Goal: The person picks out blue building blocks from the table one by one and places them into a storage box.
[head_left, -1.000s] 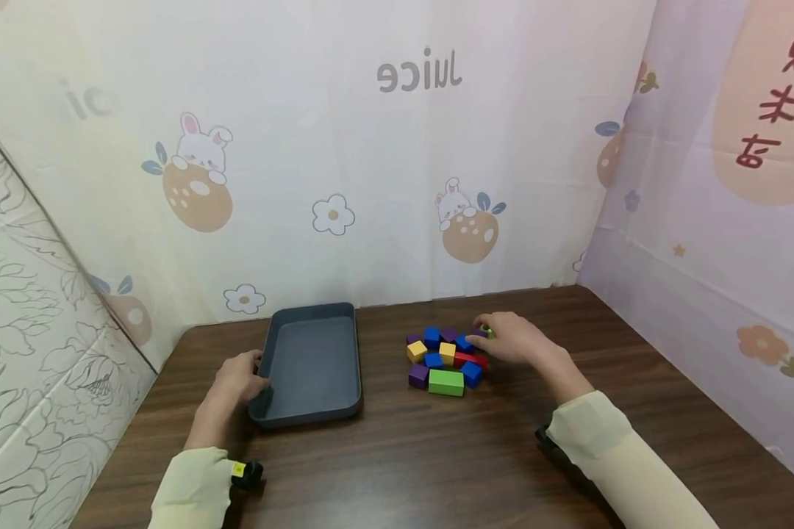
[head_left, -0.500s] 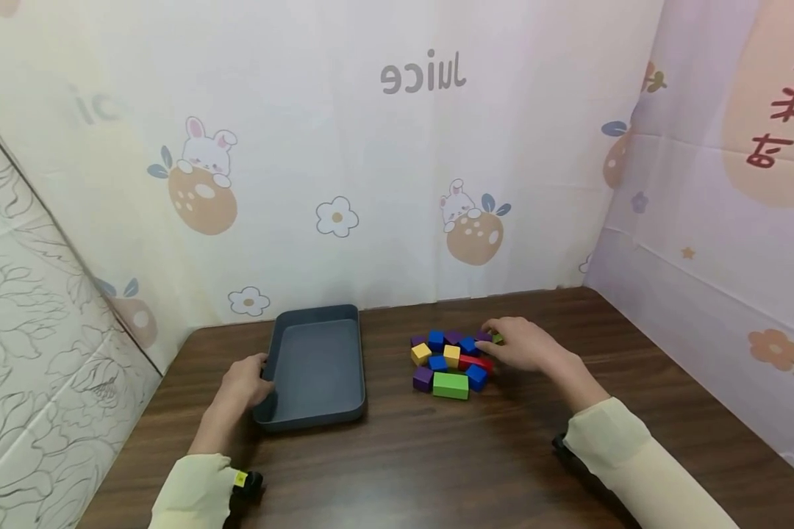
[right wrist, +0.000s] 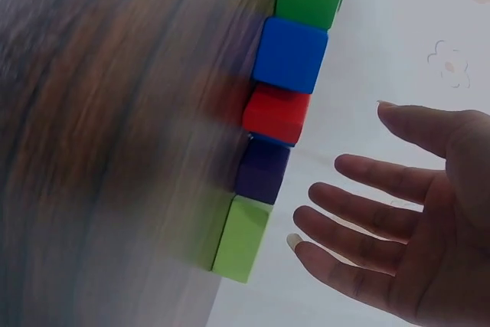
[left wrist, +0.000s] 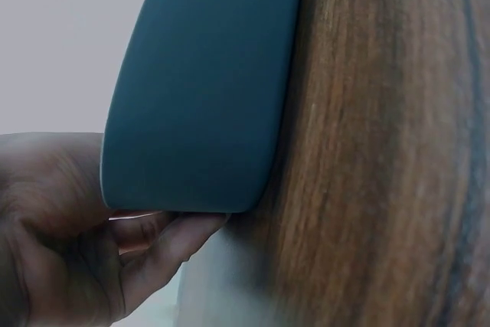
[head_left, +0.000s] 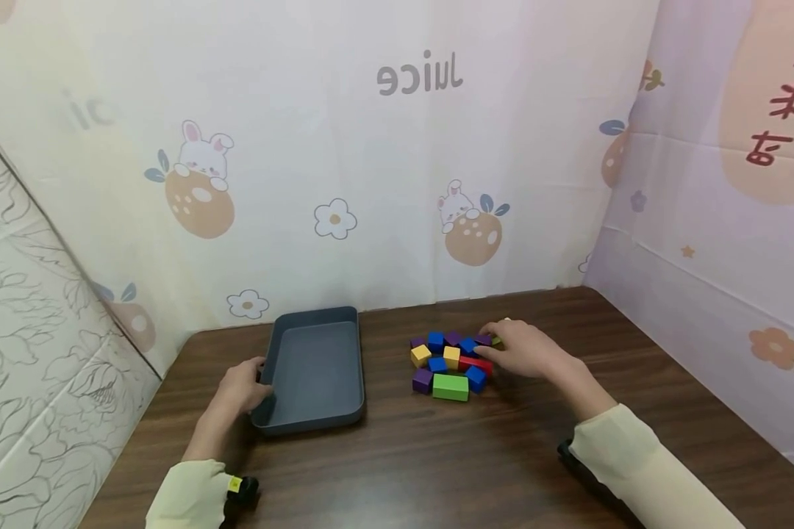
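Observation:
My left hand (head_left: 241, 386) grips the left wall of a dark grey rectangular tray (head_left: 314, 378), thumb over the rim. The left wrist view shows the fingers against the tray's outer wall (left wrist: 199, 89). To the right lies a cluster of coloured blocks, among them a green block (head_left: 450, 387), a red block (head_left: 475, 365) and yellow cubes (head_left: 420, 356). My right hand (head_left: 526, 350) hovers over the cluster's right end, its fingers spread and holding nothing. Below it, in the right wrist view, are a light green block (right wrist: 242, 240) and a purple block (right wrist: 262, 171).
The wooden table (head_left: 397, 470) runs back to a printed curtain (head_left: 384, 147). Another curtain (head_left: 714, 257) stands along the right side. A floral panel (head_left: 33, 353) borders the left. Bare tabletop shows between the tray and the blocks.
My right hand has shifted slightly, and its fingers now stand off the light green block that was at its fingertips. The left hand stays on the tray. The head view has drifted a little.

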Action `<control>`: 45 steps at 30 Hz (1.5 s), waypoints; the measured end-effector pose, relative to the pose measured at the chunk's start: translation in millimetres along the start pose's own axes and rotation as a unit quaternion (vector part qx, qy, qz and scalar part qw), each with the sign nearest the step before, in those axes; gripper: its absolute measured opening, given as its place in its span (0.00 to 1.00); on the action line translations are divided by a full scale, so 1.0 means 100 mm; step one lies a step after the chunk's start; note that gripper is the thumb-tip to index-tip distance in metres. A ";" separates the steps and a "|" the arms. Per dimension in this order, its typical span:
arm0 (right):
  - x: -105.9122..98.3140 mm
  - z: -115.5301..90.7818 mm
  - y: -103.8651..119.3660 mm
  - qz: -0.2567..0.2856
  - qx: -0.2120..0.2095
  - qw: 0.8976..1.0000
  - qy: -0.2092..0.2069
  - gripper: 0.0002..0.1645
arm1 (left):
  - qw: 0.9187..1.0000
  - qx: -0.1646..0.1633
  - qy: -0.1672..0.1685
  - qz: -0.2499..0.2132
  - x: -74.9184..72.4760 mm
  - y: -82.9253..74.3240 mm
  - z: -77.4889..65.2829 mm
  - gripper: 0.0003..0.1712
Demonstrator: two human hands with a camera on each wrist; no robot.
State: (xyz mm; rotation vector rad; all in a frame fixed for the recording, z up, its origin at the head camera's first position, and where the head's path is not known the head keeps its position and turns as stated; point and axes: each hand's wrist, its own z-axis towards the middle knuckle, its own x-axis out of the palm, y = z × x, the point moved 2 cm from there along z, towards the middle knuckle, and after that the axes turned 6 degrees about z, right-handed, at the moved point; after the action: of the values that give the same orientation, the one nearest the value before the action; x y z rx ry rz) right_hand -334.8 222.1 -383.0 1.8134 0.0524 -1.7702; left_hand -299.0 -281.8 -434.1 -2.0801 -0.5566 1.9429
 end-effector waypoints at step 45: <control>0.06 -0.11 0.29 0.053 -0.047 0.993 0.092 0.30 | 0.998 0.043 -0.004 0.047 -0.03 0.00 0.02 0.37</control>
State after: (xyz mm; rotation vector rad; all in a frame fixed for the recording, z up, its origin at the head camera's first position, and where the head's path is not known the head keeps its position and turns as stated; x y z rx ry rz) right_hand -312.1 201.4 -378.3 1.8707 0.1089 -1.4993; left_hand -301.3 -282.6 -431.8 -2.0813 -0.3772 1.9900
